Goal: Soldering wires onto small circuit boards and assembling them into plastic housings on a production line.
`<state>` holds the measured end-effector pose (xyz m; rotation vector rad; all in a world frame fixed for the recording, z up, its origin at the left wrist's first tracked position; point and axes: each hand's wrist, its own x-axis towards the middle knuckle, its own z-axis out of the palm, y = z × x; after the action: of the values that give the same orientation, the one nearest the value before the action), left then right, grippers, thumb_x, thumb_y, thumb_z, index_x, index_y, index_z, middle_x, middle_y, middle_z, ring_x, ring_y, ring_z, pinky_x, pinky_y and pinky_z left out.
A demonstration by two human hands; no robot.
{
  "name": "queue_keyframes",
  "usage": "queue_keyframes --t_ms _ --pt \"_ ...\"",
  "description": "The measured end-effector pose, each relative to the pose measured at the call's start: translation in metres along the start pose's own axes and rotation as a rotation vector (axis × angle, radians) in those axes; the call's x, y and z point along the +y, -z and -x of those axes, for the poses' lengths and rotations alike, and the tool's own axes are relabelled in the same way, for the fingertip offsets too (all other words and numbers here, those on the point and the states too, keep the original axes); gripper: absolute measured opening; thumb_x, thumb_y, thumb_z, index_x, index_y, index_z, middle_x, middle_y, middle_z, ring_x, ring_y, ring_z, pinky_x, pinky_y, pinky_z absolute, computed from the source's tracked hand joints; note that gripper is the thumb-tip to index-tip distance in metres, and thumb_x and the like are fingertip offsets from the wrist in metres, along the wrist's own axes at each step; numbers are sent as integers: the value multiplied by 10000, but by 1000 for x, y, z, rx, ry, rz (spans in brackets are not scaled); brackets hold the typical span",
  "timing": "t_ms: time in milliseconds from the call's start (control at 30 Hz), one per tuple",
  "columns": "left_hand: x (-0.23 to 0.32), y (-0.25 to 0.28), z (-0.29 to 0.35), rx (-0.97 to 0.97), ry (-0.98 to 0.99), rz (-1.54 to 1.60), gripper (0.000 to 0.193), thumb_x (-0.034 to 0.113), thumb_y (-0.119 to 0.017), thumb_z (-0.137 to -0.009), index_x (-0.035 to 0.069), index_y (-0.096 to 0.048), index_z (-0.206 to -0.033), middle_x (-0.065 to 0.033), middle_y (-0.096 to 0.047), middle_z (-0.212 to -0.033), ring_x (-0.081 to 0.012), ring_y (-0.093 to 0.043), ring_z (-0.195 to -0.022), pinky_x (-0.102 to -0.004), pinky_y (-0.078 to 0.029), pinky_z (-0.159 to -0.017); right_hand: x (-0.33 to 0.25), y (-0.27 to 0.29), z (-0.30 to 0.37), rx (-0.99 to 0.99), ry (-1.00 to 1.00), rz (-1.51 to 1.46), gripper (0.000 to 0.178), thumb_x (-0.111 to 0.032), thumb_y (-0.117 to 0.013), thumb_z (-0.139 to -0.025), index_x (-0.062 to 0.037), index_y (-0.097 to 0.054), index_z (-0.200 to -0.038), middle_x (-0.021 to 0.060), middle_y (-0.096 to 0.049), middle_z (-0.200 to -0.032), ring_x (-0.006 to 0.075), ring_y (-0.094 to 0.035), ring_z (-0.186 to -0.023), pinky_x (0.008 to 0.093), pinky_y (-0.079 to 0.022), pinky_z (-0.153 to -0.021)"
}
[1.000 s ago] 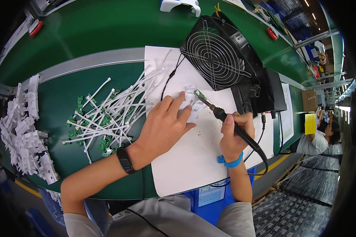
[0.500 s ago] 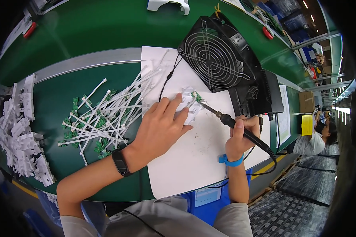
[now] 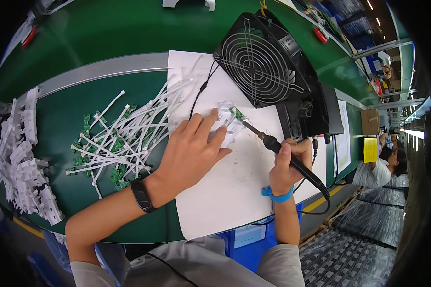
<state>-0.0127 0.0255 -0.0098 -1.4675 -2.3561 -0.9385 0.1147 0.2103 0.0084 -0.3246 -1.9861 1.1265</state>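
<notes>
- The left hand [image 3: 191, 150] lies flat, fingers pressing a small white part [image 3: 226, 125] onto the white paper sheet [image 3: 230, 191].
- The right hand [image 3: 285, 165] grips a soldering iron [image 3: 273, 143], its tip on a small green board [image 3: 236, 113] at the part's far end.
- A black fan [image 3: 263, 62] stands just beyond.
- Far right, a yellow rectangular sign [image 3: 370, 149] sits near a brown carton [image 3: 370, 122].

This is a factory work line. A long green worktop [image 3: 81, 28] is seen, with a black fan [image 3: 261, 60], a soldering iron [image 3: 282, 153], heaps of white plastic parts [image 3: 19, 167] and small green boards [image 3: 117, 143]. Another worker [image 3: 383, 167] is seated farther along.
</notes>
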Motion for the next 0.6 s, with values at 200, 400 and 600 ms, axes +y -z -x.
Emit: queue_keyframes --t_ms 200,400,600 --pt "0 0 0 3 -1 2 418 273 -850 -729 52 -704 -1052 -141 -641 -1268 -263 -605 -963 -362 -532 -761 1 6 1 31 -7 49 284 -124 -663 -968 -30 -446 -811 53 -534 -633 78 -471 -558 230 -371 -523" --pt "0 1 0 -43 -7 24 431 271 -817 -765 -14 -707 -1069 -218 -611 -1278 -288 -571 -1047 -365 -516 -809 9 4 -1 120 61 49 320 -179 -679 -961 -36 -437 -808 73 -527 -633 75 -449 -548 225 -350 -515" --pt "-1 2 0 -32 -14 31 427 288 -802 -783 -11 -699 -1070 -216 -608 -1281 -290 -564 -1051 -367 -516 -817 0 30 -17 401 167 112 363 -241 -653 -967 -51 -415 -770 39 -457 -665 84 -437 -593 240 -373 -536"
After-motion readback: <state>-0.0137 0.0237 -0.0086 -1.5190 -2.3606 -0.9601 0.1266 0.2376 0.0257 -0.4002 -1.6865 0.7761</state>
